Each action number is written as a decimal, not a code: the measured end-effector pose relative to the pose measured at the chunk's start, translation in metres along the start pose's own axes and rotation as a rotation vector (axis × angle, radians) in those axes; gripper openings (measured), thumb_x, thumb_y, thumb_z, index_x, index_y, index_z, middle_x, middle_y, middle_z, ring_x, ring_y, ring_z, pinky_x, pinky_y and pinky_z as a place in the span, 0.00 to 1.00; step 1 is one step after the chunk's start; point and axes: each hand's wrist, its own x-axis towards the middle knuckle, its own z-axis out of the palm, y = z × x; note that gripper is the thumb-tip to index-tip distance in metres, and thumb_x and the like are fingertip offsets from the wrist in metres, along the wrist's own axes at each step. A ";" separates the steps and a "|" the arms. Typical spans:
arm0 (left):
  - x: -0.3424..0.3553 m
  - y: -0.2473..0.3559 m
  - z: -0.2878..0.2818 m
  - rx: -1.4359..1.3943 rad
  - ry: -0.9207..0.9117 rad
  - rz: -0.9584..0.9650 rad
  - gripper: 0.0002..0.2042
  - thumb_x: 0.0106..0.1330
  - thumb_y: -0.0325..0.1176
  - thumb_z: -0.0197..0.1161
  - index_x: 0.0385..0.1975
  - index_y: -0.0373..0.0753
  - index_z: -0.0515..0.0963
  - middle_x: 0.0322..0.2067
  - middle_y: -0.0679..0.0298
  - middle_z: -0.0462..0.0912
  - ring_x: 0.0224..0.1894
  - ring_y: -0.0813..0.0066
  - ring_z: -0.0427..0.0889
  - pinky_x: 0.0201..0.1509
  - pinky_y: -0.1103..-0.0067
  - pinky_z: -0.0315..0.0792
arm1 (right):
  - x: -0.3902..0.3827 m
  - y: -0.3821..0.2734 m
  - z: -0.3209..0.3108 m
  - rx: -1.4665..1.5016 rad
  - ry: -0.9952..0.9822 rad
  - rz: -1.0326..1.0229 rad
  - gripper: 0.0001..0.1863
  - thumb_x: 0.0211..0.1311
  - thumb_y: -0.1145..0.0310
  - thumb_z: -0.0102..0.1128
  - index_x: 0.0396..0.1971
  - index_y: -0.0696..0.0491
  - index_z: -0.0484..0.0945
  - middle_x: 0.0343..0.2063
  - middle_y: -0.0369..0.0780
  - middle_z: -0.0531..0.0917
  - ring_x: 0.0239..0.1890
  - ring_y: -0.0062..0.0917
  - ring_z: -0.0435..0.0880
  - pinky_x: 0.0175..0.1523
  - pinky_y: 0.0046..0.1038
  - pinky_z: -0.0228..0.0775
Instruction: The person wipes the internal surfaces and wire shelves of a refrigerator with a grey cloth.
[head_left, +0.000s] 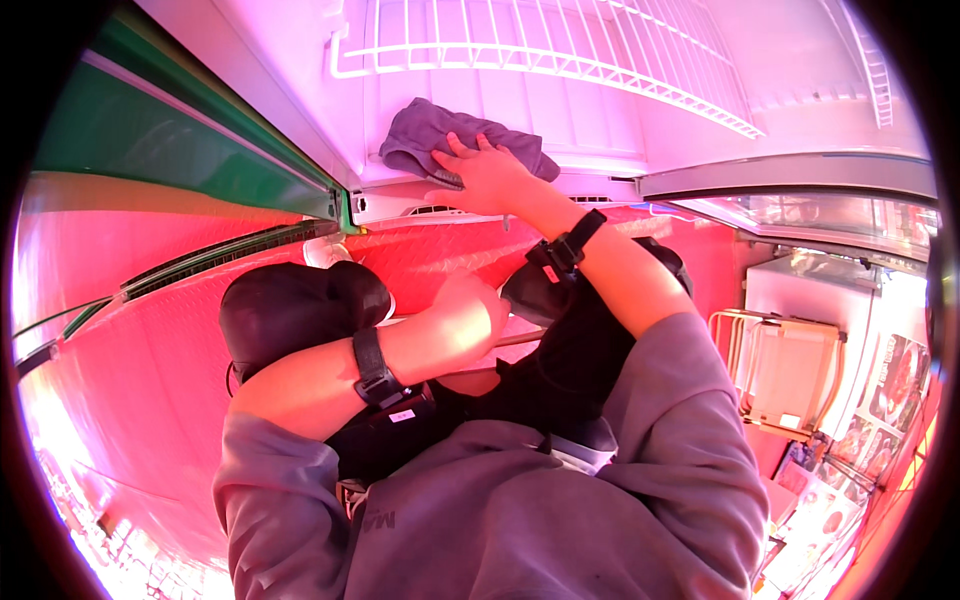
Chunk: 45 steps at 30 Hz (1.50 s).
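Seen from above through a round fisheye view, a person in a grey sweatshirt (540, 520) and dark trousers (285, 320) bent low before an open white cabinet (575, 110) with a pale interior washed in pink light. The right hand (485, 182) reached forward to the cabinet's lower front part and lay over a crumpled grey-purple cloth (425, 125), its fingers spread apart and resting on top of the fabric rather than clenched around it. The cloth sat on the cabinet's bottom surface, near the front edge, below a white wire shelf (440, 66). The left hand (470, 305) was drawn in toward the body, between the knees and well apart from the cloth; its fingers looked bent, but glare and the angle hid whether they grasped anything, so that could not be told. Each wrist wore a black strap, one on the right (565, 250) and one on the left (375, 372). A glossy green panel (170, 140) stood to the left of the opening, and a glass-fronted panel (830, 222) extended to the right. The floor (150, 390) was red, and a folded chair-like frame (790, 375) stood farther right.
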 end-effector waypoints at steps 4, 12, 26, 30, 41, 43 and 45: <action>0.002 0.008 -0.008 0.075 -0.183 0.005 0.09 0.56 0.32 0.58 0.36 0.41 0.79 0.25 0.60 0.82 0.34 0.60 0.82 0.41 0.67 0.68 | -0.001 -0.013 0.004 -0.096 0.098 -0.006 0.47 0.58 0.25 0.43 0.71 0.41 0.59 0.74 0.46 0.50 0.72 0.60 0.48 0.70 0.61 0.45; 0.013 0.000 0.001 0.084 -0.279 -0.025 0.09 0.58 0.34 0.58 0.37 0.43 0.80 0.26 0.62 0.83 0.35 0.61 0.83 0.42 0.67 0.68 | 0.055 -0.043 0.013 -0.157 0.266 -0.125 0.48 0.54 0.22 0.44 0.67 0.42 0.68 0.73 0.49 0.52 0.71 0.63 0.51 0.68 0.65 0.46; 0.003 0.018 -0.006 0.206 -0.210 -0.012 0.22 0.57 0.52 0.62 0.39 0.39 0.79 0.31 0.62 0.82 0.37 0.66 0.80 0.44 0.72 0.65 | 0.125 -0.014 -0.032 -0.017 0.137 -0.074 0.34 0.52 0.39 0.57 0.56 0.44 0.79 0.69 0.45 0.63 0.63 0.52 0.69 0.62 0.65 0.57; 0.006 0.016 -0.014 0.147 -0.297 -0.048 0.23 0.58 0.53 0.60 0.40 0.39 0.79 0.30 0.62 0.81 0.37 0.65 0.79 0.44 0.72 0.65 | 0.134 -0.013 -0.034 0.081 0.178 -0.096 0.28 0.55 0.47 0.51 0.55 0.40 0.79 0.65 0.43 0.70 0.69 0.41 0.65 0.75 0.52 0.38; 0.010 0.013 -0.006 0.226 -0.285 -0.049 0.24 0.58 0.58 0.59 0.40 0.42 0.80 0.32 0.63 0.83 0.39 0.67 0.80 0.44 0.72 0.63 | 0.151 -0.011 -0.005 0.048 0.535 -0.036 0.32 0.60 0.47 0.51 0.66 0.39 0.69 0.72 0.48 0.57 0.69 0.66 0.52 0.66 0.72 0.37; 0.010 0.012 -0.002 0.265 -0.254 -0.034 0.25 0.57 0.59 0.59 0.38 0.42 0.80 0.31 0.63 0.83 0.37 0.67 0.80 0.43 0.72 0.64 | 0.155 -0.020 0.010 0.092 0.608 0.038 0.30 0.62 0.49 0.50 0.63 0.44 0.72 0.71 0.51 0.58 0.69 0.67 0.52 0.66 0.72 0.37; 0.009 0.011 0.001 0.275 -0.243 -0.032 0.24 0.56 0.59 0.59 0.36 0.42 0.80 0.29 0.63 0.83 0.36 0.68 0.81 0.42 0.73 0.64 | 0.148 -0.047 0.014 0.131 0.673 0.121 0.28 0.64 0.55 0.47 0.57 0.56 0.76 0.68 0.56 0.61 0.68 0.69 0.53 0.66 0.72 0.37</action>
